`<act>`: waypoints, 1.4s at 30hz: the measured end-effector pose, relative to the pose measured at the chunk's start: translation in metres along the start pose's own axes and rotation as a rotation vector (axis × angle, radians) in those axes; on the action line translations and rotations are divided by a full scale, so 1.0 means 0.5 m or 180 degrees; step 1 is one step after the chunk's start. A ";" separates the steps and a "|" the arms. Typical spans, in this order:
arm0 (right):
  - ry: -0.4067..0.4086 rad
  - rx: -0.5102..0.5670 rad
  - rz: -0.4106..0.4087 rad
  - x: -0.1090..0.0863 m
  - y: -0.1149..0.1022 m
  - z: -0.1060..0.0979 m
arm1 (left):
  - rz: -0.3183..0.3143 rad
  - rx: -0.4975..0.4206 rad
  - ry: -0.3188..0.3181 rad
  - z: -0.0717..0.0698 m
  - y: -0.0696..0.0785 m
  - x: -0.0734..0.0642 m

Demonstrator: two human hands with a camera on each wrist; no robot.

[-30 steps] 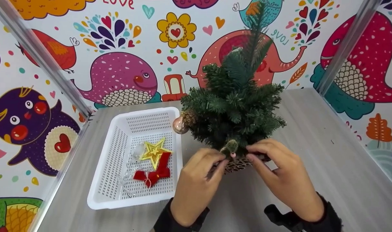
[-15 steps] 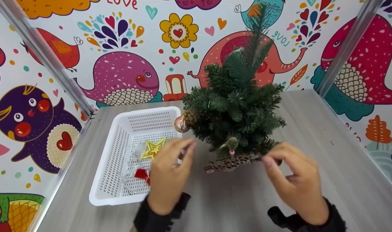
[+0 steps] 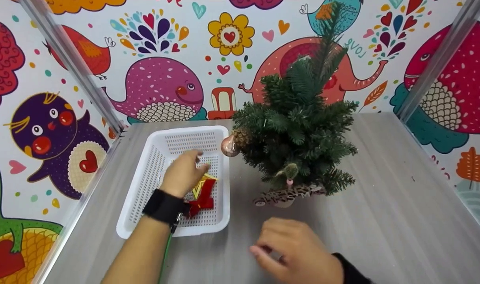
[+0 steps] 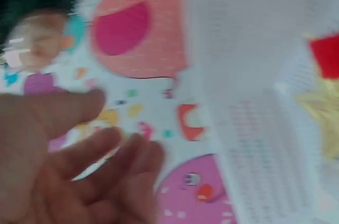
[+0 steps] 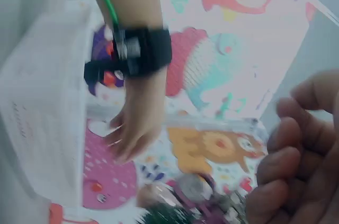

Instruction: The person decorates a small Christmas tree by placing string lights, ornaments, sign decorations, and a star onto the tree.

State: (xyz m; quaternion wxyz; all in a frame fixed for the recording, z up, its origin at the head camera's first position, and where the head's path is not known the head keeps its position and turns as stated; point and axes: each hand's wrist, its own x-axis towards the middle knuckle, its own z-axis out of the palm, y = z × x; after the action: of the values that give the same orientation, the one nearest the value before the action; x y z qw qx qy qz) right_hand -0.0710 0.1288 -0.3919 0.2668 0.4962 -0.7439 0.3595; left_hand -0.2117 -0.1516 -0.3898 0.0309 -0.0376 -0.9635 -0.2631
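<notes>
My left hand (image 3: pixel 184 171) is over the white plastic basket (image 3: pixel 226 205), fingers apart and loosely bent, holding nothing. Beneath and beside it in the basket lie a gold star (image 3: pixel 211 177) and a red bow (image 3: pixel 205 201), both partly hidden by the hand and wrist strap. My right hand (image 3: pixel 297 246) hovers low in front of the small green Christmas tree (image 3: pixel 299 130), its fingers loosely curled round nothing. A wooden letter sign (image 3: pixel 281 196) hangs at the tree's lower front under a pink bead (image 3: pixel 289 182). The left wrist view is blurred; it shows bare fingers (image 4: pixel 114 142).
A shiny pinkish bauble (image 3: pixel 229 146) and a pine cone (image 3: pixel 242 137) hang on the tree's left side, close to the basket rim. Patterned walls (image 3: pixel 161 86) with metal posts (image 3: pixel 84 75) enclose the grey table (image 3: pixel 382 189). A green cable (image 3: pixel 165 256) runs along my left forearm.
Both hands have left the sign at the tree's lower front. The left hand has moved left over the basket; the right has drawn back toward me. The head view has shifted slightly.
</notes>
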 end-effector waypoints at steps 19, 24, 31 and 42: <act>-0.1008 -0.0014 0.0913 -0.046 0.049 0.103 | -0.0089 0.1198 -0.1628 0.073 -0.035 0.010; -0.1028 0.0045 0.0920 -0.045 0.049 0.101 | -0.0171 0.1242 -0.1793 0.079 -0.035 0.012; -0.1043 -0.0025 0.0876 -0.044 0.049 0.104 | -0.0248 0.1319 -0.1952 0.081 -0.036 0.010; -0.1010 0.0086 0.0859 -0.050 0.050 0.106 | -0.0172 0.0994 -0.1803 0.077 -0.034 0.012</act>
State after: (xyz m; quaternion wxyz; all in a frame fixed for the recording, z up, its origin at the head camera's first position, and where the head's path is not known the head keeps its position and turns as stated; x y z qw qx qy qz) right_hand -0.0871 0.1060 -0.4491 0.0891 0.4459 -0.8314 0.3192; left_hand -0.2209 -0.1461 -0.4311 -0.2400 -0.0785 -0.9632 -0.0919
